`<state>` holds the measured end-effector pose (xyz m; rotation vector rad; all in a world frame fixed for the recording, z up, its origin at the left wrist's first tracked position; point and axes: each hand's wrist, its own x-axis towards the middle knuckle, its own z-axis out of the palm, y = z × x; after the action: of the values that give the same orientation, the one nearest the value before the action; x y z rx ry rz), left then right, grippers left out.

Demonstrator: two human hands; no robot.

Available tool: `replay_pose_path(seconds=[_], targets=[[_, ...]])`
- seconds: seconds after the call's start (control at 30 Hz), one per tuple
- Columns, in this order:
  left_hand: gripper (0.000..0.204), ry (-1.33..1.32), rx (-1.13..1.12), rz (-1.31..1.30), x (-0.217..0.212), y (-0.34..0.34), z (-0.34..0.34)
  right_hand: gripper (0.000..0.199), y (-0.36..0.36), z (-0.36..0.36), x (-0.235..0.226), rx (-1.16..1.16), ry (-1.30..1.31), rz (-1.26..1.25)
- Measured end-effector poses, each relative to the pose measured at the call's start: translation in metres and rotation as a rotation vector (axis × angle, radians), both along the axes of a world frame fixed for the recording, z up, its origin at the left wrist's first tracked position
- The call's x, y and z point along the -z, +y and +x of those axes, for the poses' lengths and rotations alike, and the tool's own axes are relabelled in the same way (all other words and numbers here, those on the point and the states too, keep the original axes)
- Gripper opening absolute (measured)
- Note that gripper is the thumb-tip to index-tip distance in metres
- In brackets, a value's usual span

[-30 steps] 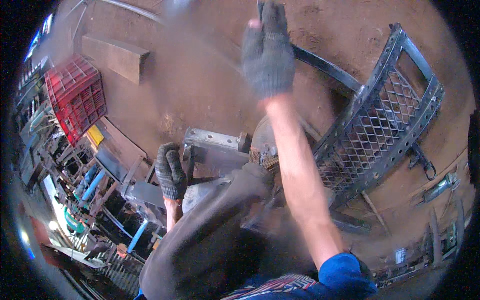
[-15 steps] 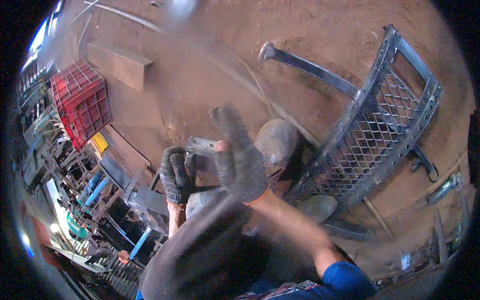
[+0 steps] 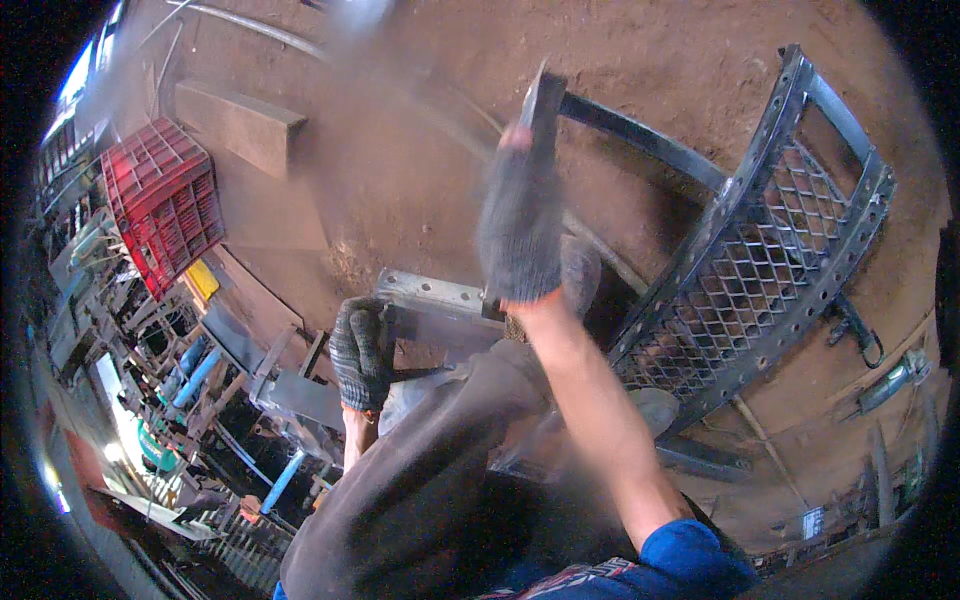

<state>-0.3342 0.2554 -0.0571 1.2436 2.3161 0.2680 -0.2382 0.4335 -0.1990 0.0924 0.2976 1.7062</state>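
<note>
My left hand (image 3: 360,352), in a grey knit glove, is closed around the near-left end of a metal bar with holes (image 3: 432,292). The bar lies crosswise in front of my knee. My right hand (image 3: 522,232), gloved too and blurred by motion, is raised beyond the bar's right end. It grips a flat, dark strip-like piece (image 3: 543,105) whose tip sticks out past the fingers; its kind does not show. A shoe (image 3: 580,275) is partly hidden behind the right wrist.
A black metal frame with diamond mesh (image 3: 750,260) lies on the dirt floor at right. At left are a red plastic crate (image 3: 165,200), a wooden block (image 3: 240,128) and a heap of scrap metal and tools (image 3: 200,400). A pale rod (image 3: 250,30) lies far off.
My right hand has swung away and to the right, off the bar, with the strip-like piece in it. More of the bar shows now. My left hand has stayed nearly in place.
</note>
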Motion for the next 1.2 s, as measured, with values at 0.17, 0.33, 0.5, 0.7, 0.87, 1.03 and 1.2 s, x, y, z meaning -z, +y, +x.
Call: replay_pose_path(seconds=[0.17,0.33,0.5,0.7,0.87,1.03,1.2], targets=[[0.013,-0.224,-0.271,0.027,0.013,0.004,0.006,0.043,0.012,0.012,-0.019,0.002,0.157,-0.095],[0.032,-0.115,-0.076,-0.010,0.010,0.006,0.007,0.047,0.055,0.038,-0.017,-0.300,-1.240,-0.033],[0.033,-0.219,-0.260,0.019,0.017,0.001,0.006,0.053,0.043,0.055,-0.029,-0.381,-1.194,-0.033],[0.033,-0.316,-0.323,0.037,0.007,0.004,0.011,0.055,0.054,0.067,-0.064,-0.566,-1.043,-0.206],[0.032,-0.262,-0.299,0.056,0.003,0.014,0.018,0.058,0.062,0.073,-0.051,-0.552,-1.011,-0.244],[0.031,-0.269,-0.278,0.079,-0.001,0.019,0.018,0.051,0.075,0.083,-0.049,-0.570,-0.846,-0.356],[0.031,-0.297,-0.315,0.069,0.003,0.016,0.017,0.044,0.077,0.084,-0.057,-0.540,-0.798,-0.444]])
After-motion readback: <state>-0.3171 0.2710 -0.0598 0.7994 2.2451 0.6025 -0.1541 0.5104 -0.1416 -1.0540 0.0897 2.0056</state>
